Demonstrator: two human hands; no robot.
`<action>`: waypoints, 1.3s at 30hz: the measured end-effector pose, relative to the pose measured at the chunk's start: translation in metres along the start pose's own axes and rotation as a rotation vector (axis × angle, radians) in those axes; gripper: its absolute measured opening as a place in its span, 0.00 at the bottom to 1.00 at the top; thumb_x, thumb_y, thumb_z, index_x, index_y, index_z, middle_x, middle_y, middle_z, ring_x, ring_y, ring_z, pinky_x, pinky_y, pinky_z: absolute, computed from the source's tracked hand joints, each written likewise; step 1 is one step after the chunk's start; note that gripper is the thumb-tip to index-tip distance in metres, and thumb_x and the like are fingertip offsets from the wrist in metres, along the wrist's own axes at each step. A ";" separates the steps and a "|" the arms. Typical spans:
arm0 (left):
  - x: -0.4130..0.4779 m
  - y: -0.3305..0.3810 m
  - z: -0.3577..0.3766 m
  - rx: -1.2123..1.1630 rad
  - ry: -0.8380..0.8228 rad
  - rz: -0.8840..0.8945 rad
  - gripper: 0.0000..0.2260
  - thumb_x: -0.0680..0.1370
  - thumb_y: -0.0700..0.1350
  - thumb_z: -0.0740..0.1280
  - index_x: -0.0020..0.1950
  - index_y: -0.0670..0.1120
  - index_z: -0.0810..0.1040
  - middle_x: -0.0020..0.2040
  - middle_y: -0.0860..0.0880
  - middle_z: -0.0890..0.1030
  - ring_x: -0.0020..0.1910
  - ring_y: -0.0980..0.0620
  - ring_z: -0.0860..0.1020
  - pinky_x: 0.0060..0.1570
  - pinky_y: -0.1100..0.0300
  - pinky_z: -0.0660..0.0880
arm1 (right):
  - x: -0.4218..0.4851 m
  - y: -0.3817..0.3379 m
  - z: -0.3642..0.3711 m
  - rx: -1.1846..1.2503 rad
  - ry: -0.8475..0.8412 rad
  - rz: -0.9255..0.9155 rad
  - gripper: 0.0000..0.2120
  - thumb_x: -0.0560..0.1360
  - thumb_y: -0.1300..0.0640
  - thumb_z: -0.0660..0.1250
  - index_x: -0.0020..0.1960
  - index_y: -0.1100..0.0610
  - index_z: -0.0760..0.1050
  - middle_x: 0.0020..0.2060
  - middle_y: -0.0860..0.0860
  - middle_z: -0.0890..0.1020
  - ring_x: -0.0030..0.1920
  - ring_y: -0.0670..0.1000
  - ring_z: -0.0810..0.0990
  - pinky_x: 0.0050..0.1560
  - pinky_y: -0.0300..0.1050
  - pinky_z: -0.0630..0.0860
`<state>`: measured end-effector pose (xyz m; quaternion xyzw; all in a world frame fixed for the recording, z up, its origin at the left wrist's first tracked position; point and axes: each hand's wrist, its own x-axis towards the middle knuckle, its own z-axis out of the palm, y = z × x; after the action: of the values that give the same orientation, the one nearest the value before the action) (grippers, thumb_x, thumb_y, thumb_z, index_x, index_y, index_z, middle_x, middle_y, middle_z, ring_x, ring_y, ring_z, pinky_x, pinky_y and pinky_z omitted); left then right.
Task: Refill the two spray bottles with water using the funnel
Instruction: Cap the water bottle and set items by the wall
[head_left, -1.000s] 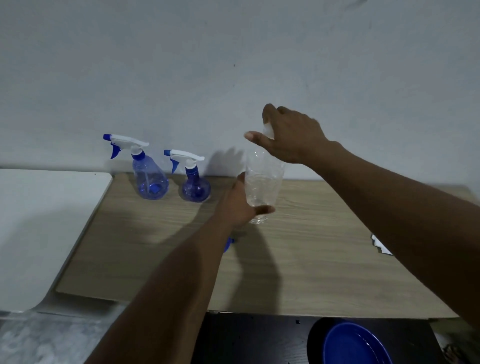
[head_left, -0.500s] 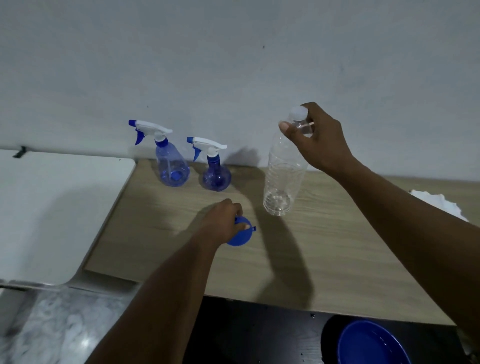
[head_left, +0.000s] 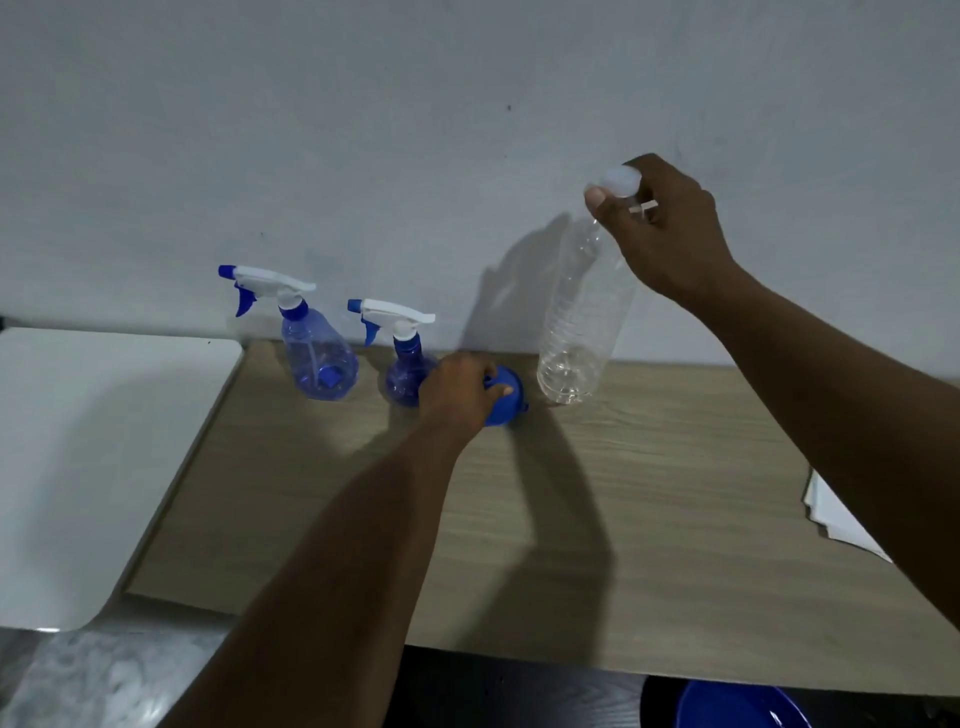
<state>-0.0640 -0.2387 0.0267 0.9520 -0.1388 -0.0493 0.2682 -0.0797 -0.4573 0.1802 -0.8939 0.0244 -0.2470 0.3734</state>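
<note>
Funnel (head_left: 506, 399) shifted beside small sprayer (head_left: 408, 375), clear bottle (head_left: 582, 322) capped

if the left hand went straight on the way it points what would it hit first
Probably the wall, passing between the small spray bottle and the clear plastic bottle, though depth is unclear.
</note>
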 end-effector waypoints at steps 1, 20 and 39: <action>0.007 0.001 0.003 0.000 0.011 0.011 0.10 0.75 0.50 0.74 0.52 0.46 0.81 0.52 0.46 0.80 0.49 0.46 0.79 0.48 0.50 0.77 | 0.004 0.003 0.000 -0.010 -0.008 -0.002 0.20 0.78 0.38 0.65 0.55 0.55 0.77 0.45 0.44 0.81 0.47 0.42 0.79 0.46 0.33 0.73; 0.028 -0.008 0.028 -0.014 -0.020 0.070 0.19 0.76 0.43 0.70 0.67 0.44 0.73 0.59 0.41 0.76 0.55 0.40 0.78 0.54 0.46 0.77 | -0.014 0.033 0.023 0.109 0.054 0.138 0.21 0.78 0.38 0.63 0.62 0.51 0.74 0.55 0.48 0.78 0.58 0.46 0.77 0.60 0.45 0.75; -0.024 0.028 -0.003 -0.101 -0.231 0.171 0.17 0.72 0.55 0.67 0.59 0.53 0.78 0.48 0.49 0.84 0.52 0.46 0.81 0.55 0.52 0.77 | -0.148 0.028 -0.017 -0.178 -0.032 0.530 0.09 0.77 0.51 0.69 0.53 0.56 0.79 0.40 0.49 0.82 0.45 0.50 0.80 0.46 0.39 0.68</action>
<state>-0.0928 -0.2535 0.0440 0.9101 -0.2467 -0.1423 0.3011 -0.2131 -0.4550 0.1083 -0.8895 0.2728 -0.1235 0.3452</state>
